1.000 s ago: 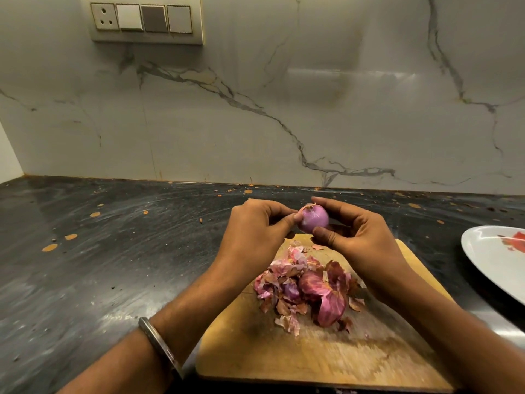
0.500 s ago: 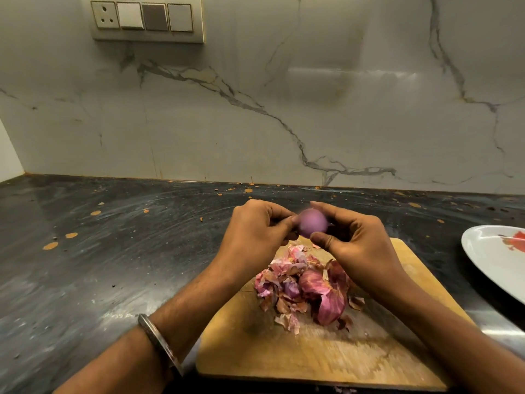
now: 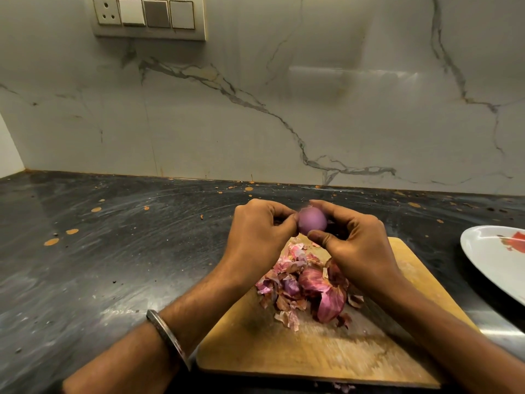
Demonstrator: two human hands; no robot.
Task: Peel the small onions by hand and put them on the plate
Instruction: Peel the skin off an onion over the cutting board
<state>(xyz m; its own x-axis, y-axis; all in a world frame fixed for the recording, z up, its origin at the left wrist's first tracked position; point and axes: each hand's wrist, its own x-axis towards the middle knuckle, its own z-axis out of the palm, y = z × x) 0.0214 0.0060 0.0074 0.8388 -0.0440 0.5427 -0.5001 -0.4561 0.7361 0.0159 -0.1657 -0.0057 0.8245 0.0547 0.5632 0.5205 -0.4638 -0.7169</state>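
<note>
Onion (image 3: 312, 221) small, purple, mostly bare, held in air over far edge of cutting board (image 3: 326, 356). Left hand (image 3: 257, 237) pinches its left side, fingers curled; right hand (image 3: 355, 245) grips it between thumb and fingers (image slightly blurred). Peel pile (image 3: 306, 288) on board directly below hands, partly hidden by right wrist. Plate (image 3: 488, 257) at right edge of black counter (image 3: 99, 265), well apart from onion. Metal bangle (image 3: 167, 338) on left wrist. Switch panel (image 3: 149, 17) on marble wall.
</note>
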